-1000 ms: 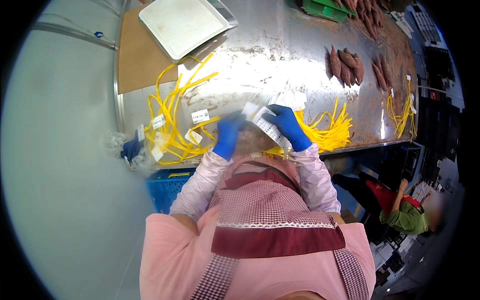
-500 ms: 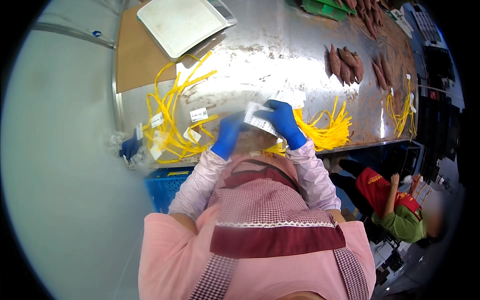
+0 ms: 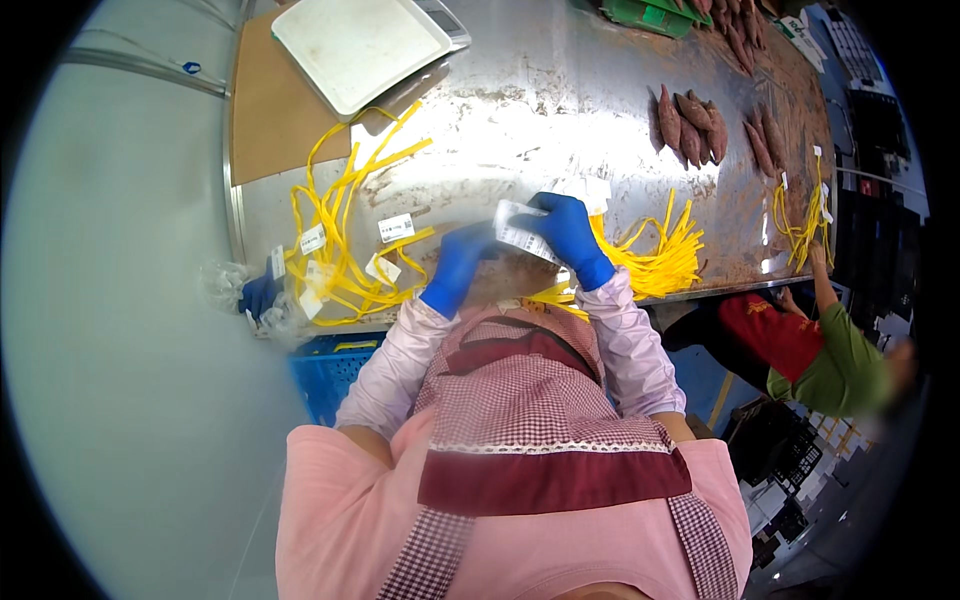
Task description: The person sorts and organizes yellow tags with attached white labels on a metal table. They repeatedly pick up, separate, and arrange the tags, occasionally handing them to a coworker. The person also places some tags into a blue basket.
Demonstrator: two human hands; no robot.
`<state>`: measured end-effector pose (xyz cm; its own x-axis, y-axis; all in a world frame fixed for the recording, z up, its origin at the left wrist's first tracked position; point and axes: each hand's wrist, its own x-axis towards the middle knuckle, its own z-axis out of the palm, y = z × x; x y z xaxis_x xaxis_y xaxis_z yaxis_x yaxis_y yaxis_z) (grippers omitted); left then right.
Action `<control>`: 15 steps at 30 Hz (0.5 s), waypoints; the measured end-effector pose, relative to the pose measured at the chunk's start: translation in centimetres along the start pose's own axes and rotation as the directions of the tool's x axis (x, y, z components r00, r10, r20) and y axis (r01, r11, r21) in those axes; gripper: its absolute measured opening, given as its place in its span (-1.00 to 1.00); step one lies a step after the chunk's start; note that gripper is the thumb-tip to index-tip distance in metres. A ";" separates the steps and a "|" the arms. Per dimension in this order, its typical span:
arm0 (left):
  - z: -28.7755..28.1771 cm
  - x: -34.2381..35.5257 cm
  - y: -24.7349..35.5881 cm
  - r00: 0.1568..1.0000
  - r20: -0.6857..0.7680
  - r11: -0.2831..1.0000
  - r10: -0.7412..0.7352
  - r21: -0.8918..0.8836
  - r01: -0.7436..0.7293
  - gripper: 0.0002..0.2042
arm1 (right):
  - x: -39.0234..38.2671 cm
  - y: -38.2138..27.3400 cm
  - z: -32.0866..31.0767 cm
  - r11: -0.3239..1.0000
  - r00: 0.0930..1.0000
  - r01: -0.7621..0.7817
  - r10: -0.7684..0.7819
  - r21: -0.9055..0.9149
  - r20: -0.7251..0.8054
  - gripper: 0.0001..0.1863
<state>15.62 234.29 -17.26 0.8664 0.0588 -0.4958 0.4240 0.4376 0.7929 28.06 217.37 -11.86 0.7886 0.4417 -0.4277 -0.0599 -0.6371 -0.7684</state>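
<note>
In front of my apron, above the near edge of the metal table, my right hand [image 3: 574,238] in a blue glove grips a white printed label [image 3: 522,230], thumb and fingers closed over its right side. Close to the label's left edge is my left hand [image 3: 458,268], also blue-gloved; its fingers are blurred, so their grip is unclear. White labels [image 3: 585,192] lie on the table just beyond my right hand. A bunch of yellow ties [image 3: 655,262] spreads out to its right. Left of my left hand, loose yellow ties [image 3: 345,195] with white tags [image 3: 396,228] lie tangled.
A white scale [image 3: 362,50] stands on brown cardboard [image 3: 262,110] at the far left. Sweet potatoes [image 3: 690,132] lie far right, near a green basket [image 3: 650,15]. A blue crate [image 3: 335,375] sits below the edge. At right, a person [image 3: 815,350] reaches toward tagged yellow ties [image 3: 800,225].
The label has tilted and shifted slightly between my hands. My arms have barely moved. At the right, the other person has come closer to the table and stretched a hand to the yellow ties.
</note>
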 end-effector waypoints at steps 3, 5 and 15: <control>0.0 0.0 0.0 1.000 -0.004 1.000 -0.019 0.021 0.019 -0.70 | -0.1 -0.1 -0.3 1.000 1.000 0.017 -0.017 0.001 -0.008 -0.58; 0.0 -0.1 0.0 1.000 -0.029 0.999 -0.010 0.047 0.012 -0.71 | -0.2 -0.2 -0.6 1.000 1.000 -0.002 0.002 0.023 -0.003 -0.59; 0.4 -0.1 1.0 0.999 -0.009 0.995 -0.034 0.093 0.034 -0.72 | -0.1 0.0 -0.6 1.000 1.000 0.019 -0.019 -0.002 0.024 -0.59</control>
<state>16.00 234.37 -16.30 0.8493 0.0520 -0.5254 0.4762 0.3543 0.8048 28.32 216.97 -11.56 0.7745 0.4688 -0.4247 -0.0440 -0.6299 -0.7754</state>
